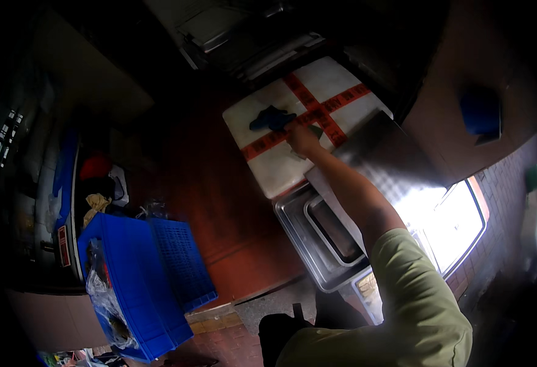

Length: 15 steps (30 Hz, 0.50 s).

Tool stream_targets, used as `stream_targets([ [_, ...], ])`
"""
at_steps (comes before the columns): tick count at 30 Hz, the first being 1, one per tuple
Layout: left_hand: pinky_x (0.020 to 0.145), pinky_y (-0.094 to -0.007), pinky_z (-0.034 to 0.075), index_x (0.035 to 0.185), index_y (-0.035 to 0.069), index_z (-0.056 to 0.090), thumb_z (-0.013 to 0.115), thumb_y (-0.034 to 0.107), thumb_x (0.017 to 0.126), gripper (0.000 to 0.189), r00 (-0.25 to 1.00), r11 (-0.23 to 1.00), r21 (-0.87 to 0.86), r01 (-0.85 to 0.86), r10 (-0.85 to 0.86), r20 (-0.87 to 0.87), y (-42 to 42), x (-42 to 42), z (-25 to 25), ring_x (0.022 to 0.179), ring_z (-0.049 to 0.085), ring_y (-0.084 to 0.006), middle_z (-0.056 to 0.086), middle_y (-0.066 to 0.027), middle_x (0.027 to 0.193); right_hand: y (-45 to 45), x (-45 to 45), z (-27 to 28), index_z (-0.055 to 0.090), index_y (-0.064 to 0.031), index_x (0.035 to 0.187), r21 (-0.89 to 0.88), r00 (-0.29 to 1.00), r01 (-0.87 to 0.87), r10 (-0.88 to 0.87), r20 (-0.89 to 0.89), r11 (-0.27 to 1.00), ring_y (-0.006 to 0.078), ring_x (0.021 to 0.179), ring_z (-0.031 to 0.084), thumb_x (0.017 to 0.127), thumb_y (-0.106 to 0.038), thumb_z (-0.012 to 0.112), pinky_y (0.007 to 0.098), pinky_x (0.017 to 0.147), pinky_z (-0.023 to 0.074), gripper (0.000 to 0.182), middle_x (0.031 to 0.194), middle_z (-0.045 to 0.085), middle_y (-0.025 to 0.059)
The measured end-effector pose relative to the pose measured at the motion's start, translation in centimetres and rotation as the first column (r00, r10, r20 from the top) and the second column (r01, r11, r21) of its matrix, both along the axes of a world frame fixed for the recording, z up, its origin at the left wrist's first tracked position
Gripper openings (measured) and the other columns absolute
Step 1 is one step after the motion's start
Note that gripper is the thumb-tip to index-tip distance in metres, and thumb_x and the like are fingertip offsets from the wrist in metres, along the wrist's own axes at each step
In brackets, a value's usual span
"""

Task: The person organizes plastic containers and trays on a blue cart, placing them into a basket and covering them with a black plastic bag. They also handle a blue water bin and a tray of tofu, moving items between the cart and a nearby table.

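My right hand [303, 139] reaches out over a white foam box [268, 173] with crossed bands of red printed tape [318, 113]. Its fingertips meet the edge of a crumpled dark blue cloth or glove [270, 119] on the lid. Whether they grip it is too small to tell. A flat greenish thing [315, 131] shows partly beneath the hand, mostly hidden. My left hand is out of view. Below the forearm, nearer my body, lies a rectangular stainless steel tray [296, 238] with a smaller metal pan [328, 225] inside.
A shiny metal sheet or cover [374, 151] adjoins the box, with strong glare beyond. Blue plastic crates [135, 275] stand at left, one holding clear plastic bags [105, 289]. Reddish-brown floor [241, 247] lies between. A brown panel [461, 110] carries a blue container [480, 112] at right.
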<state>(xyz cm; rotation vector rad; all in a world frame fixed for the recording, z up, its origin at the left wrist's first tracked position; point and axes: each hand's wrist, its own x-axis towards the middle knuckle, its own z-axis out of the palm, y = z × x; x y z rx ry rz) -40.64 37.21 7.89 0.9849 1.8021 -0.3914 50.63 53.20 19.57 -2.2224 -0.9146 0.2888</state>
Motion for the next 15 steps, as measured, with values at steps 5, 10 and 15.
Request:
stream_targets([
  [5,0.085,-0.0398,0.048,0.115,0.002,0.055,0.058,0.019,0.087,0.033,1.000,0.993,0.116,-0.031,0.031,0.007,15.8,13.8,2.1,0.098,0.060,-0.0254,0.060,-0.0139,0.107,5.8,2.8,-1.6,0.050,-0.0128,0.124,-0.053,0.990,0.086,-0.079,0.114,0.995,0.0380,0.112,0.050,0.078,-0.021,0.063,0.0447,0.090,0.0432,0.049,0.119,0.052,0.0229],
  [10,0.088,-0.0382,0.047,0.117,0.000,0.054,0.058,0.025,0.088,0.038,0.972,0.924,0.361,0.122,-0.186,0.146,31.4,27.4,6.9,0.101,0.058,-0.0243,0.059,-0.0150,0.112,10.6,4.5,-5.5,0.043,-0.0132,0.130,-0.050,0.948,0.192,-0.172,0.269,0.980,0.0415,0.120,0.037,0.080,-0.026,0.063,0.0511,0.092,0.0378,0.056,0.132,0.037,0.0231],
  [15,0.097,-0.0417,0.041,0.126,0.003,0.048,0.052,0.041,0.091,0.052,0.786,0.972,0.236,-0.006,-0.141,0.602,41.1,49.1,12.6,0.112,0.052,-0.0262,0.053,-0.0145,0.123,13.7,-2.6,-7.0,0.059,-0.0096,0.100,0.216,0.971,0.180,-0.138,-0.197,0.960,0.0377,0.084,0.061,0.084,-0.019,0.050,0.0453,0.073,0.0483,0.021,0.089,0.063,0.0209],
])
